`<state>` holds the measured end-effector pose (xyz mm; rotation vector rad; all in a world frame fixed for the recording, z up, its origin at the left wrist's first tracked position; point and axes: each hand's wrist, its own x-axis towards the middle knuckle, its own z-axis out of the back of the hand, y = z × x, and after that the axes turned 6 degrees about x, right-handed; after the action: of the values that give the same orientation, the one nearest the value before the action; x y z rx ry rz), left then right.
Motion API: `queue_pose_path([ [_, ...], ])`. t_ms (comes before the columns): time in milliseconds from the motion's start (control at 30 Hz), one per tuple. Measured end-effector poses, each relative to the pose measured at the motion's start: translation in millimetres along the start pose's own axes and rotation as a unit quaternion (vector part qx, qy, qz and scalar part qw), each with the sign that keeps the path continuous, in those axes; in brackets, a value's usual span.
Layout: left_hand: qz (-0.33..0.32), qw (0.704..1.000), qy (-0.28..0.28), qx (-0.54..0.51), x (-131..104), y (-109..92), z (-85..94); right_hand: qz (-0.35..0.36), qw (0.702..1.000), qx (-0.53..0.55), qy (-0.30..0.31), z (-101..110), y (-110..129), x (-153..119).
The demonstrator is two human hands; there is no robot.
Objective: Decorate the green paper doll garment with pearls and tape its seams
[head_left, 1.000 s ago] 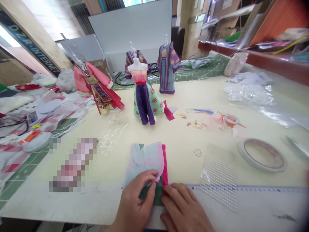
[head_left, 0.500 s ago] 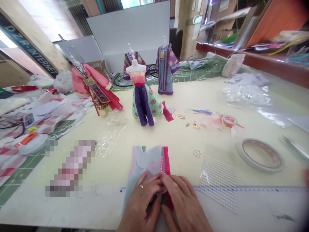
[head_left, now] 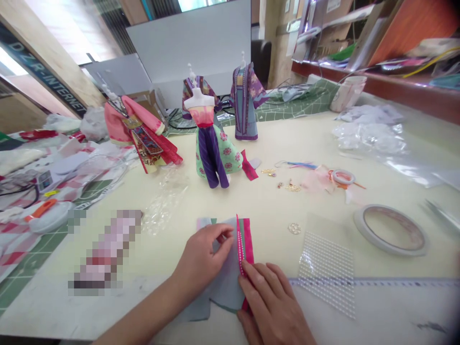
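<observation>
A small grey-blue fabric piece (head_left: 226, 287) lies on the table in front of me, with a pink strip edged by a row of white beads (head_left: 240, 244) along its right side. My left hand (head_left: 208, 247) is over the upper part of the fabric, its thumb and fingers drawn together in a pinch beside the strip's top end. Whether anything is between those fingertips I cannot make out. Lying over the strip's lower end, my right hand (head_left: 269, 299) has its fingers stretched out and presses down on the cloth.
A sheet of bead stickers (head_left: 325, 273), a tape roll (head_left: 391, 230) and a ruler (head_left: 406, 283) lie to the right. Dressed doll-size stands (head_left: 212, 143) rise at the back. Gold trinkets (head_left: 293, 188) are scattered mid-table. Tweezers (head_left: 442, 218) lie far right, a blurred-out item (head_left: 109, 249) left.
My left hand has lifted from the lower fabric and moved up toward the strip's top end. The beaded strip's upper part now shows with a pink edge. My right hand stays nearly in place.
</observation>
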<state>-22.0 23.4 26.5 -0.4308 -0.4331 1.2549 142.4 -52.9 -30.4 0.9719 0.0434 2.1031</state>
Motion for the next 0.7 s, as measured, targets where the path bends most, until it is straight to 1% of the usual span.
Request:
queue_pose_path([
  [133,0.010,1.000,0.025,-0.013,26.6,-7.2,-6.1,-0.002,1.000,-0.002,-0.008,-0.7,1.1,-1.5],
  [233,0.003,0.999,0.040,-0.017,36.2,-9.3,-12.5,-0.014,1.000,0.005,-0.011,1.6,1.6,-1.7],
  [400,-0.008,0.998,0.058,-0.023,38.7,-9.3,-18.4,-0.006,1.000,0.011,-0.007,6.4,0.2,-4.3],
  [533,-0.015,0.997,0.068,-0.027,38.3,-7.0,-20.7,0.000,1.000,-0.004,0.005,7.5,-1.3,-11.3],
  [700,-0.020,0.996,0.077,-0.028,39.7,-5.1,-22.1,0.009,1.000,-0.024,-0.009,6.5,0.0,-15.4],
])
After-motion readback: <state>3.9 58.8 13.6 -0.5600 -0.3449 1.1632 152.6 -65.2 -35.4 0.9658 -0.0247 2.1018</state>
